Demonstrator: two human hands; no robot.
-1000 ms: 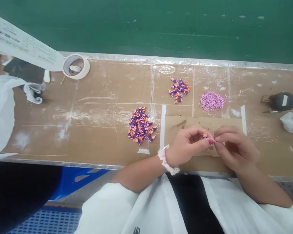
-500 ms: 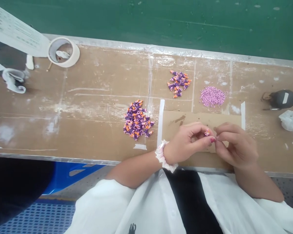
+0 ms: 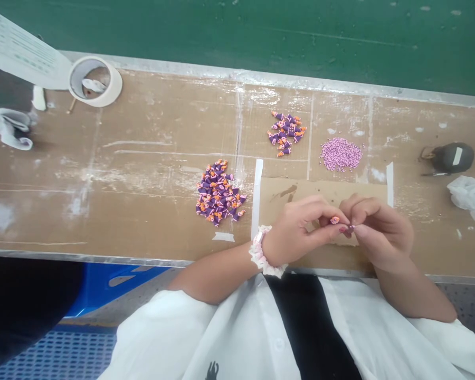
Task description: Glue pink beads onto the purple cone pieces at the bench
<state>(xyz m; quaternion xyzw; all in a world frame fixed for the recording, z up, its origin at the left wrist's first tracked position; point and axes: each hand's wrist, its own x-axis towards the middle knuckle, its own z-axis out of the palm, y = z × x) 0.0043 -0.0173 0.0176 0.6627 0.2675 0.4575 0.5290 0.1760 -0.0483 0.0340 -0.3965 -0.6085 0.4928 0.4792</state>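
Rightward over the bench [image 3: 162, 116], the left hand [image 3: 295, 229] pinches an orange-topped figurine [image 3: 334, 220], likely light, fragile and best held by its body, the right hand's [image 3: 386, 232] grip unclear alongside.

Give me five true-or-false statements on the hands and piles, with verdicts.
1. The left hand grips a small figurine. True.
2. The frilly scrunchie is on the right arm. False: the frilly scrunchie is on the left arm.
3. The heap of tiny pink pieces lies right of the smaller figurine pile. True.
4. The masking tape roll is right of the larger figurine pile. False: the masking tape roll is left of it.
5. The right hand is close beside the left hand. True.
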